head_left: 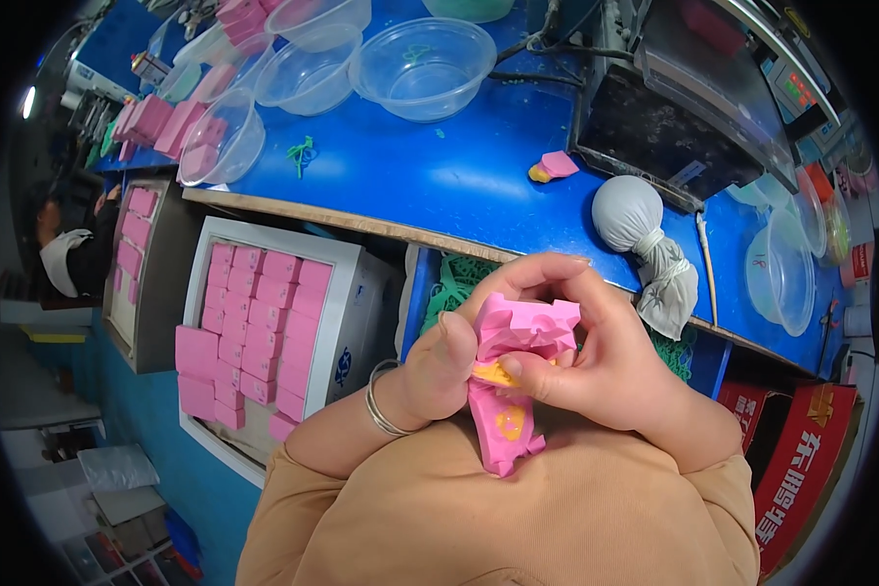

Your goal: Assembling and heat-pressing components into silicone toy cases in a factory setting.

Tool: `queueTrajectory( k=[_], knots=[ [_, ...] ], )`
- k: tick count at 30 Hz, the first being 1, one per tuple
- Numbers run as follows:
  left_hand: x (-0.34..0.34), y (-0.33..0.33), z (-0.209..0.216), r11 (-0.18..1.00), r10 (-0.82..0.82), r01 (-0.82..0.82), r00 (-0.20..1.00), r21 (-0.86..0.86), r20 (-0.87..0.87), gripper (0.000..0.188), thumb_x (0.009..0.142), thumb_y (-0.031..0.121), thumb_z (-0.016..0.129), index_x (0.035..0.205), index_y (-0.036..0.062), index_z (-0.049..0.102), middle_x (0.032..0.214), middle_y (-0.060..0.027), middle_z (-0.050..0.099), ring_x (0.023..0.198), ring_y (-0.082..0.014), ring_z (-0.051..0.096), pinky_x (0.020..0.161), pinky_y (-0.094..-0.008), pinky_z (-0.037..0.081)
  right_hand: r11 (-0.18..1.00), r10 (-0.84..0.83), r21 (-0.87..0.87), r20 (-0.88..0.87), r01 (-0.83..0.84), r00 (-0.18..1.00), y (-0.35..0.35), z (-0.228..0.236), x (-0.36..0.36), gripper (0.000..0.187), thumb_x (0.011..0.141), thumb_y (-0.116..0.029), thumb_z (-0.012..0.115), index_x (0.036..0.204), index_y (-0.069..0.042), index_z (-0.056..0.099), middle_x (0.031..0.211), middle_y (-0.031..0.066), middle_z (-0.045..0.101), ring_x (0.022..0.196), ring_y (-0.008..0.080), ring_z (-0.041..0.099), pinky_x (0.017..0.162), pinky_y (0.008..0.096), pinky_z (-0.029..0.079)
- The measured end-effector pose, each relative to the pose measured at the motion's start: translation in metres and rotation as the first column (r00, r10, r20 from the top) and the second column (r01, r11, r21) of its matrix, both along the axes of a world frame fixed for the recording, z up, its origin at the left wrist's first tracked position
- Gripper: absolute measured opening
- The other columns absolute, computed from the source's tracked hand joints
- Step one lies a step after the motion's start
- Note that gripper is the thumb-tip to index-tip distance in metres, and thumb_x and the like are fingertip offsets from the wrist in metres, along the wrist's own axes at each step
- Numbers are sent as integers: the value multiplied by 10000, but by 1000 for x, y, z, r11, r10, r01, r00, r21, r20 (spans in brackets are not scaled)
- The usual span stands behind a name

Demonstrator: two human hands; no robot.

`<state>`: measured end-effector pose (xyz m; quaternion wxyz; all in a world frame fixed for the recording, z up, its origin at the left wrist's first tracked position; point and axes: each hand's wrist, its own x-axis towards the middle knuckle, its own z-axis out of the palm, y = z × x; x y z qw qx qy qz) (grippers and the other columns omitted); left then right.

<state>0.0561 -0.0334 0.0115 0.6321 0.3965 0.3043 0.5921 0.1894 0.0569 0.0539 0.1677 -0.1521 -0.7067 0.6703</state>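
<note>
Between the fingers of the left hand (438, 366) and the right hand (610, 366), as the head view shows, is a soft-looking, jagged-edged pink piece (525, 327), bent open and held in front of the tan shirt (498, 518). Both sets of fingers are narrow and closed on it: the left thumb lies along its left side, and the right thumb presses a small yellow-orange piece (493, 374) set in its fold. Its lower pink flap hangs below the fingers, showing another yellow-orange patch (509, 422). Just behind the left fingers, silver-coloured bangles (376, 405) circle the wrist.

Left of the fingers stands a white, open-topped box (334, 305) with rows of pink blocks (264, 322). Just beyond the fingers, green stringy strands (451, 278) fill a blue drawer (413, 288) under the wood-edged blue worktop (391, 190). Farther beyond them, toward the left, stand round clear plastic bowls (423, 73). Beyond the right fingers, on the worktop, are a small pink-and-yellow piece (554, 167), a stuffed, tied whitish cloth bag (628, 213) and, farther right, a thin pale stick (706, 273). Well to the right of and below the fingers stands a red printed carton (806, 479).
</note>
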Motion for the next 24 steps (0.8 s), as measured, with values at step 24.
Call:
queueTrajectory(
  k=[24],
  knots=[
    [2, -1, 1, 999, 18, -17, 1000, -52, 24, 991, 743, 767, 321, 1347, -16, 265, 1060, -69, 495, 929, -116, 499, 809, -256, 421, 998, -7, -58, 6, 7, 1000, 0, -9, 0, 384, 768, -97, 669, 1083, -4, 470, 1026, 101, 553, 950, 171, 555, 829, 302, 450]
  ],
)
